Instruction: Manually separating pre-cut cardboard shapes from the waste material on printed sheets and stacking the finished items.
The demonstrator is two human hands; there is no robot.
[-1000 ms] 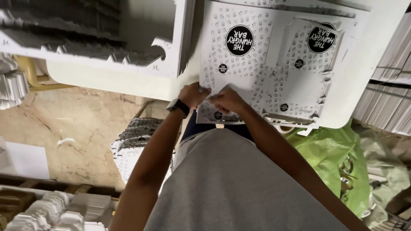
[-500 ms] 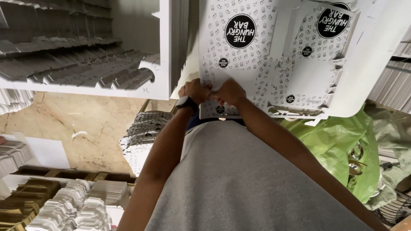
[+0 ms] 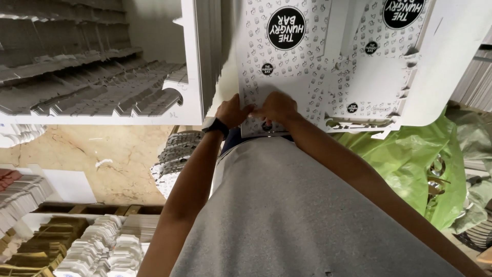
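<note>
Flat white printed carton blank

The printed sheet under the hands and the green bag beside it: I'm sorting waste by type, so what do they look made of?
The printed sheet looks like thin matte paperboard: flat, die-cut with slots and tabs, white with black print. The green bag looks like thin glossy plastic film, going by its soft crumpled folds and sheen. Both hands, left and right, press on the sheet's near edge.

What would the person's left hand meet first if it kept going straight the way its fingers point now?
Judging from this view, the left hand already rests on the printed flat cardboard sheet. Going on, it would slide over that sheet toward its round black mark.
</note>
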